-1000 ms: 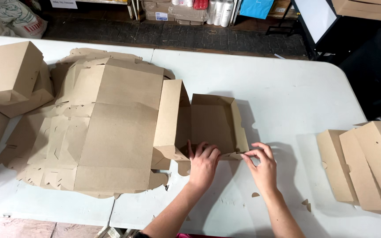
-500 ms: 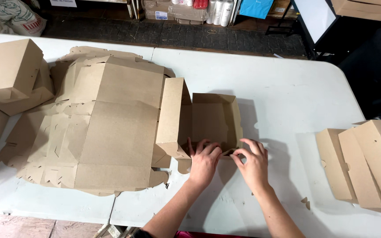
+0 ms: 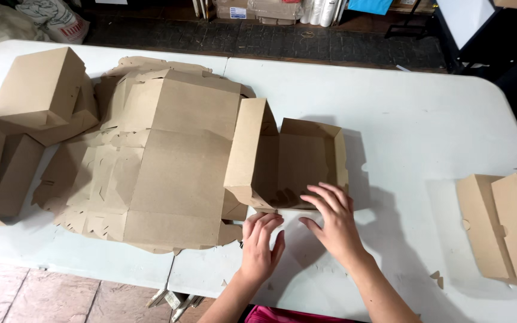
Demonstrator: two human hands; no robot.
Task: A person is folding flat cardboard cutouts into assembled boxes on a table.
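Fingers of the right hand are spread and pressed flat over the near edge of a half-folded cardboard box, gripping nothing. Those of the left hand lie straight and close together, flat on the white desk just below the box's near left corner, likewise holding nothing.

From the head view, the box sits near the middle of the desk, its tray open upward with low walls raised on the far and right sides. Its lid panel stands tilted up on the left, leaning over the edge of a stack of flat, die-cut cardboard blanks that spreads across the desk's left half. Folded boxes are piled at the far left, touching the blanks. More folded boxes lie at the right edge, well apart from the hands. Small cardboard scraps dot the desk near the right forearm. Beyond the desk runs a dark floor.
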